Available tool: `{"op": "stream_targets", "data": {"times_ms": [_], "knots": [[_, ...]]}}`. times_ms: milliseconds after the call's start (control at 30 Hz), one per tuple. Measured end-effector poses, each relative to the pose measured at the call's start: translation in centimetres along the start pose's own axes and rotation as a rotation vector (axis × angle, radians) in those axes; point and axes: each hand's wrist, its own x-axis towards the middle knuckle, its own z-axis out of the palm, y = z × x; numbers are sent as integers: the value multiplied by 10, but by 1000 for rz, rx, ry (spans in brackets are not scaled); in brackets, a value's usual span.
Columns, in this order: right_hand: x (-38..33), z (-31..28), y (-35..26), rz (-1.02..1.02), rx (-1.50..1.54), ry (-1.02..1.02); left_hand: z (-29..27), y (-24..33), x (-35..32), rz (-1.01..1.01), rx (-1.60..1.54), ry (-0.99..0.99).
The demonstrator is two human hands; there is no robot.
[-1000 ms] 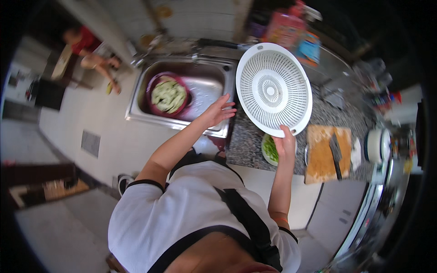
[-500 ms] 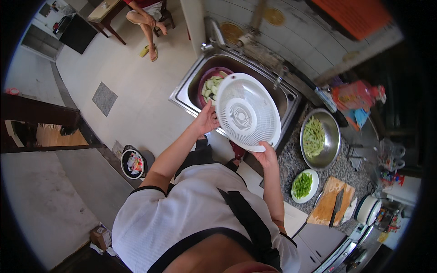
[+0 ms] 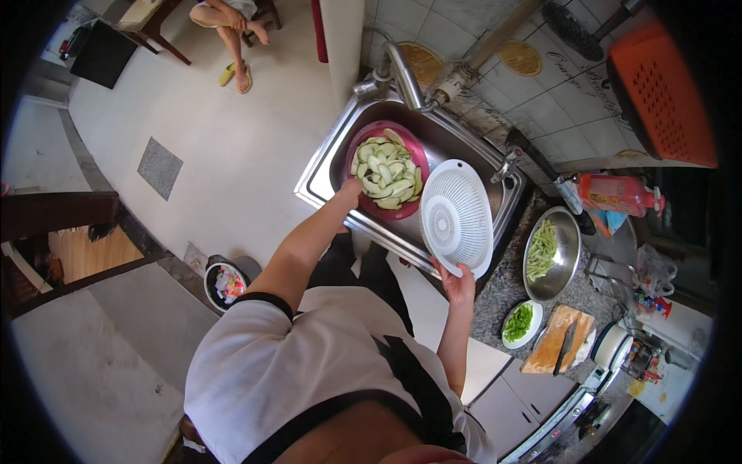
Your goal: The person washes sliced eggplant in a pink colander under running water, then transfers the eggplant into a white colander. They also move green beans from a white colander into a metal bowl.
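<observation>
My right hand (image 3: 457, 284) grips the near rim of a white plastic colander (image 3: 457, 220). The colander is tilted, its slotted inside showing, over the right part of the steel sink (image 3: 315, 172). Nothing lies in it. To its left, a pink-red basin (image 3: 421, 155) stands in the sink, holding many pale green, sliced vegetable pieces (image 3: 386, 172). At that basin's near left rim is my left hand (image 3: 352, 193), closed on the edge, with most of its fingers hidden.
A curved faucet (image 3: 403, 73) rises behind the sink. On the right counter are a steel bowl (image 3: 568, 255) of cut green beans, a white plate (image 3: 532, 331) of chopped greens and a cutting board (image 3: 545, 348) with a knife (image 3: 566, 346). A bin (image 3: 246, 269) stands left; someone sits beyond.
My left hand has let go of the colander and moved to the basin's rim. The colander has swung right in my right hand, uncovering the basin. The view has shifted.
</observation>
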Motion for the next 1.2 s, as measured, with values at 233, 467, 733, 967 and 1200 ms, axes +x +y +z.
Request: {"op": "stream_targets", "data": {"times_ms": [233,467,733,967,1200], "knots": [[2,-6,-21,-24,20,32,-8,-27,60,-70,232,53],[-15,20,-38,-50,-129,101,6,47,-20,-406,-71,-269],[-58,26,-58,-199,-772,335,-33,64,-97,-156,66,-290],[39,3,-36,-180,-804,129,-59,80,-168,5,55,-288],[154,-24,0,227,-416,131,-36,83,-214,45,142,-271]]}}
